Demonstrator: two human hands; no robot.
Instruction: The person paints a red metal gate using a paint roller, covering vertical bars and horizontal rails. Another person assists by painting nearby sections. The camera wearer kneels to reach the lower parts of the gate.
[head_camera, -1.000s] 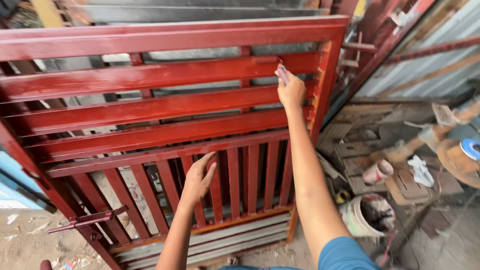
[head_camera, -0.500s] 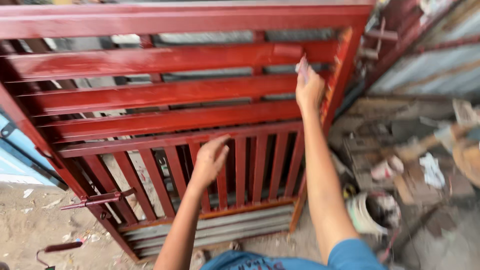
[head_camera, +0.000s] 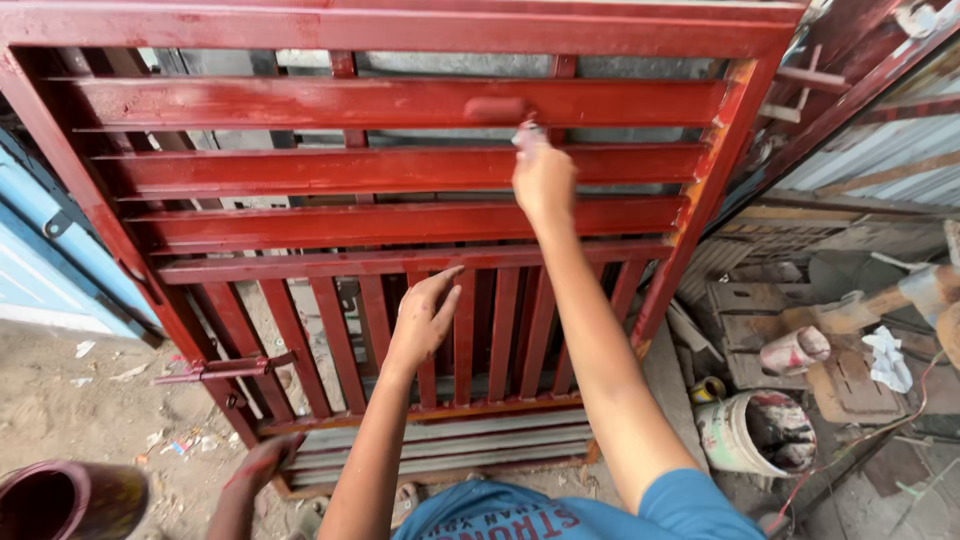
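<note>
A red-painted metal gate (head_camera: 400, 30) with horizontal slats above and vertical bars below stands tilted in front of me. My right hand (head_camera: 543, 180) reaches up and is shut on a small paintbrush (head_camera: 527, 130), whose tip touches the lower edge of the upper slat near a wet red patch. My left hand (head_camera: 422, 318) rests with spread fingers on the vertical bars just under the middle rail, holding nothing.
A paint-stained white bucket (head_camera: 750, 432) and a smeared cup (head_camera: 795, 350) sit on cluttered ground at the right. A sliding latch (head_camera: 225, 368) juts from the gate's lower left. Another person's paint-stained hand (head_camera: 262, 465) and a dark red container (head_camera: 60, 500) show at bottom left.
My right hand has moved the brush left along the slats, away from the gate's right post. My left hand has stayed on the vertical bars. The view has shifted closer.
</note>
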